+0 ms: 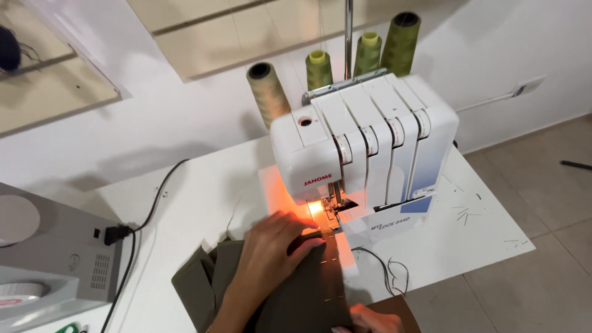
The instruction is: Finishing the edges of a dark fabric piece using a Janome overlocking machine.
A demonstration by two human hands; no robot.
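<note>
My left hand (pixel 268 256) lies flat on a piece of olive green fabric (pixel 296 293), its fingertips right by the presser foot (pixel 330 216) of a white overlock sewing machine (pixel 364 148). The machine's lamp glows orange over the needle area. My right hand (pixel 370 322) shows only partly at the bottom edge, touching the fabric's near right edge; its grip is hidden. A seam line runs along the fabric toward the foot.
Several cones of green and tan thread (pixel 367 52) stand behind the machine on a white table (pixel 203 191). A grey machine (pixel 55 246) with a black cable (pixel 148 209) sits at the left. Loose black threads (pixel 385 268) lie near the table's front edge. Tiled floor lies to the right.
</note>
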